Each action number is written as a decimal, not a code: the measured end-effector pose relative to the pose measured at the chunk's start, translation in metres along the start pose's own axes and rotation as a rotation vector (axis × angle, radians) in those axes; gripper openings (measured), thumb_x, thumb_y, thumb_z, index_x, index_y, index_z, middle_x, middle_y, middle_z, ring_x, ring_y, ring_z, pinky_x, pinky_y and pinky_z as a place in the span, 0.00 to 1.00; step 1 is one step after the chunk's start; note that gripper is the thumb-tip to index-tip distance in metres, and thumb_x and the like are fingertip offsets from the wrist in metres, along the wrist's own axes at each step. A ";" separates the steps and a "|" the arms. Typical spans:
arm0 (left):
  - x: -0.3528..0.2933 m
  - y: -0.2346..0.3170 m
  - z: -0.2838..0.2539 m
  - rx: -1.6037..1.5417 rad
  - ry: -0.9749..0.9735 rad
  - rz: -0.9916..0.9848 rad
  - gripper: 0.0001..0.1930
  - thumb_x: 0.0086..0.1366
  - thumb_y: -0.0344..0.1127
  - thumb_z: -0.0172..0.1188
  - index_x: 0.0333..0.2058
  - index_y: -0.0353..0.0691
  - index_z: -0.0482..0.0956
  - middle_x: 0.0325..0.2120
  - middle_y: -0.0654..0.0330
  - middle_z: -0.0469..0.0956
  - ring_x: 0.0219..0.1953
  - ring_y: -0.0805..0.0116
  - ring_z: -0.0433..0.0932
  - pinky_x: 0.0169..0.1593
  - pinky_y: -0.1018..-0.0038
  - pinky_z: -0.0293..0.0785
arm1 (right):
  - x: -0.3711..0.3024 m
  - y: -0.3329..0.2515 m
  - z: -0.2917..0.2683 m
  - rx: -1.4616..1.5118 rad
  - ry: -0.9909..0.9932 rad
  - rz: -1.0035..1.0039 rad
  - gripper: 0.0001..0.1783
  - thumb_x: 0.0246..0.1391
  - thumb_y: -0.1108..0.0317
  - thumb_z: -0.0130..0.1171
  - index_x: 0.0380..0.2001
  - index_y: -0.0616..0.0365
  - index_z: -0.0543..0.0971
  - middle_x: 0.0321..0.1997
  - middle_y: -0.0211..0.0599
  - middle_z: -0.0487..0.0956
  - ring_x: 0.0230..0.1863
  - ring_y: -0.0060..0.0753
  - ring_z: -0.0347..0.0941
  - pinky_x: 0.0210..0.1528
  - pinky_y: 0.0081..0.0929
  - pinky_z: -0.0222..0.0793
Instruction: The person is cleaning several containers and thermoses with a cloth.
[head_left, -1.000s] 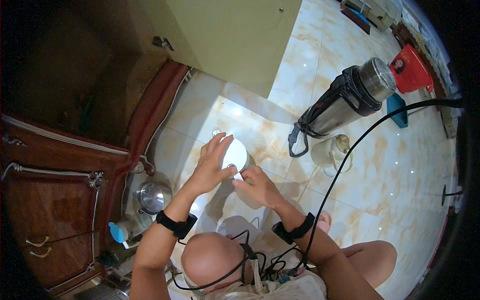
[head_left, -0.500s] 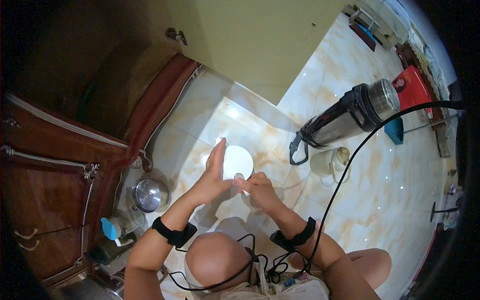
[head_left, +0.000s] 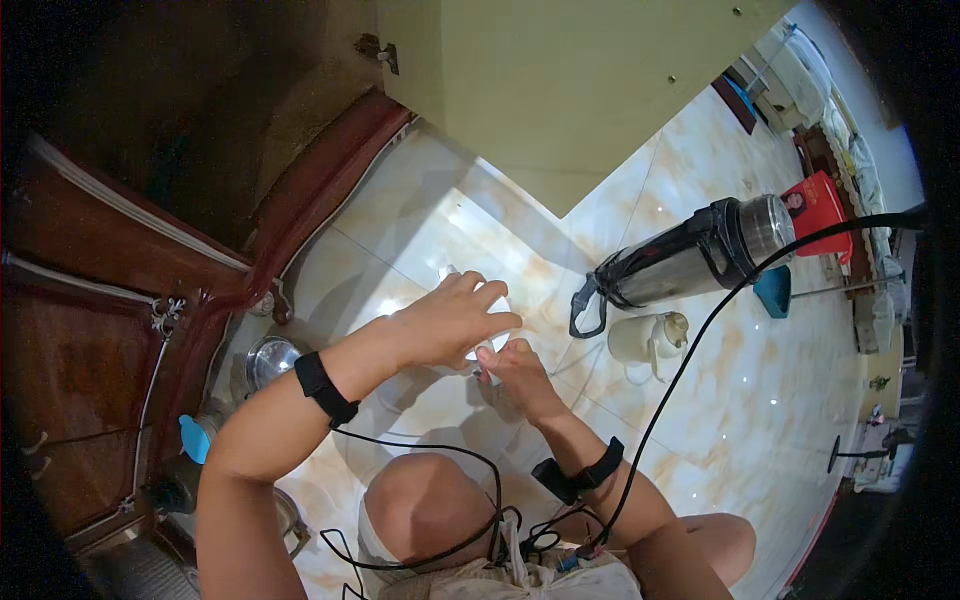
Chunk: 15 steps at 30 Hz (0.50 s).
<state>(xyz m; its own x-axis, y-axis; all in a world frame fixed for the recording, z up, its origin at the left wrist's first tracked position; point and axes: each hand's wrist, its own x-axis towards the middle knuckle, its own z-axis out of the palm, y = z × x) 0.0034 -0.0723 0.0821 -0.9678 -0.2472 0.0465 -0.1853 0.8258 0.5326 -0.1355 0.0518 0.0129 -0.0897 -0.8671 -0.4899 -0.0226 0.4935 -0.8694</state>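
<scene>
A white vessel with a round, flat top (head_left: pixel 496 341) is between my hands, low over the tiled floor; its exact kind is hard to make out. My left hand (head_left: pixel 455 318) lies across the top with its fingers curved over the rim, covering most of it. On the near right side, my right hand (head_left: pixel 517 375) grips what looks like the handle, its thumb against the top's edge. Each forearm wears a black strap. To the right of the hands, a cream jug (head_left: pixel 637 339) and a large steel flask (head_left: pixel 680 262) with black straps rest on the floor.
A cream cabinet door (head_left: pixel 540 110) stands open ahead, beside the dark wooden cabinet (head_left: pixel 95 350). At left are a steel pot (head_left: pixel 270 362) and a blue-lidded container (head_left: pixel 195 438). A black cable (head_left: pixel 668 395) arcs past on the right. Farther off is a blue dustpan (head_left: pixel 772 291).
My left hand has moved from the vessel's left side onto its top, now hiding most of it. My right hand keeps its grip. The whole view has shifted slightly.
</scene>
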 end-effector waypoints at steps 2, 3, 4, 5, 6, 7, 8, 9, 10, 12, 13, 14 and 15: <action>0.000 0.003 -0.002 0.014 0.006 0.004 0.30 0.35 0.29 0.66 0.43 0.48 0.70 0.46 0.52 0.63 0.48 0.50 0.62 0.49 0.61 0.61 | 0.000 0.001 -0.001 0.012 0.027 -0.008 0.20 0.47 0.54 0.57 0.28 0.60 0.64 0.25 0.31 0.69 0.27 0.20 0.64 0.32 0.17 0.61; 0.000 0.004 -0.003 0.006 -0.013 -0.006 0.28 0.35 0.28 0.66 0.41 0.49 0.71 0.45 0.52 0.64 0.47 0.50 0.62 0.48 0.61 0.62 | -0.003 -0.005 0.000 0.058 -0.009 0.006 0.20 0.47 0.55 0.57 0.28 0.60 0.64 0.25 0.31 0.69 0.27 0.20 0.64 0.32 0.16 0.61; -0.001 0.004 -0.004 -0.002 -0.033 -0.015 0.27 0.34 0.27 0.65 0.39 0.49 0.72 0.44 0.52 0.64 0.46 0.49 0.62 0.47 0.61 0.62 | -0.005 -0.009 0.000 0.104 -0.045 0.022 0.20 0.47 0.55 0.57 0.28 0.60 0.63 0.25 0.30 0.69 0.27 0.20 0.64 0.32 0.16 0.60; -0.001 0.005 -0.005 -0.004 -0.030 -0.016 0.27 0.34 0.27 0.65 0.39 0.49 0.72 0.44 0.52 0.64 0.46 0.49 0.62 0.47 0.61 0.62 | -0.004 -0.009 0.000 0.101 -0.046 0.023 0.20 0.47 0.55 0.57 0.28 0.60 0.63 0.25 0.30 0.69 0.27 0.20 0.64 0.32 0.16 0.60; -0.002 0.006 -0.006 0.022 -0.047 -0.030 0.26 0.35 0.28 0.65 0.39 0.48 0.71 0.43 0.53 0.64 0.45 0.51 0.64 0.46 0.62 0.64 | -0.004 -0.008 0.000 0.065 -0.036 0.010 0.20 0.47 0.55 0.57 0.27 0.61 0.64 0.26 0.31 0.69 0.28 0.20 0.64 0.32 0.16 0.60; -0.002 0.007 -0.007 0.049 -0.064 -0.046 0.26 0.36 0.29 0.64 0.39 0.48 0.70 0.43 0.54 0.64 0.44 0.53 0.65 0.44 0.64 0.65 | -0.003 -0.007 0.000 0.030 -0.027 -0.003 0.20 0.47 0.55 0.57 0.27 0.62 0.66 0.28 0.31 0.68 0.29 0.20 0.64 0.31 0.16 0.60; -0.001 0.006 -0.009 0.048 -0.061 -0.048 0.26 0.36 0.29 0.64 0.39 0.48 0.70 0.43 0.54 0.64 0.44 0.53 0.65 0.44 0.64 0.65 | -0.002 -0.004 0.001 0.026 -0.029 -0.003 0.20 0.47 0.55 0.57 0.27 0.62 0.66 0.28 0.31 0.68 0.29 0.20 0.64 0.31 0.16 0.60; 0.002 0.004 -0.013 -0.054 -0.035 -0.130 0.25 0.38 0.30 0.63 0.41 0.47 0.70 0.43 0.54 0.64 0.42 0.55 0.67 0.43 0.65 0.66 | -0.002 0.001 0.003 -0.011 0.024 -0.080 0.21 0.46 0.53 0.58 0.20 0.63 0.69 0.25 0.32 0.68 0.26 0.22 0.63 0.27 0.18 0.59; 0.004 0.000 -0.017 -0.156 -0.009 -0.213 0.25 0.40 0.32 0.62 0.42 0.46 0.69 0.43 0.55 0.64 0.40 0.56 0.68 0.42 0.67 0.67 | -0.002 0.003 0.004 -0.048 0.074 -0.158 0.24 0.45 0.52 0.59 0.13 0.64 0.72 0.22 0.33 0.68 0.22 0.23 0.63 0.23 0.20 0.58; -0.004 0.005 -0.047 -0.230 0.174 -0.169 0.29 0.46 0.33 0.60 0.49 0.46 0.63 0.45 0.55 0.63 0.40 0.58 0.69 0.42 0.70 0.67 | -0.008 -0.012 -0.005 -0.064 0.050 -0.090 0.23 0.44 0.51 0.59 0.15 0.64 0.73 0.22 0.33 0.68 0.24 0.24 0.63 0.24 0.21 0.59; -0.007 0.012 -0.058 -0.324 0.186 -0.247 0.30 0.47 0.34 0.60 0.52 0.44 0.61 0.46 0.54 0.62 0.43 0.58 0.68 0.44 0.70 0.67 | -0.009 -0.018 -0.010 -0.080 0.028 -0.026 0.23 0.43 0.51 0.60 0.17 0.64 0.74 0.23 0.33 0.67 0.25 0.24 0.64 0.25 0.22 0.59; -0.013 0.005 -0.050 -0.322 0.200 -0.248 0.30 0.47 0.34 0.60 0.52 0.44 0.61 0.46 0.54 0.62 0.43 0.58 0.68 0.44 0.70 0.67 | -0.009 -0.017 -0.013 -0.091 0.023 -0.032 0.23 0.43 0.51 0.60 0.17 0.64 0.74 0.23 0.33 0.67 0.25 0.24 0.64 0.25 0.22 0.59; -0.024 -0.009 -0.033 -0.366 0.383 -0.288 0.34 0.47 0.37 0.61 0.53 0.43 0.58 0.48 0.52 0.60 0.47 0.55 0.65 0.48 0.69 0.64 | -0.008 -0.011 -0.014 -0.193 0.017 -0.136 0.22 0.42 0.51 0.61 0.20 0.63 0.75 0.25 0.35 0.67 0.27 0.26 0.64 0.26 0.24 0.60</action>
<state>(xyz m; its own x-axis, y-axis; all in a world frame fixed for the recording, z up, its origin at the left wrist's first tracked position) 0.0340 -0.0905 0.1042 -0.7447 -0.6562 0.1219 -0.2945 0.4870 0.8223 -0.1489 0.0548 0.0274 -0.0895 -0.9260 -0.3668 -0.2253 0.3776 -0.8981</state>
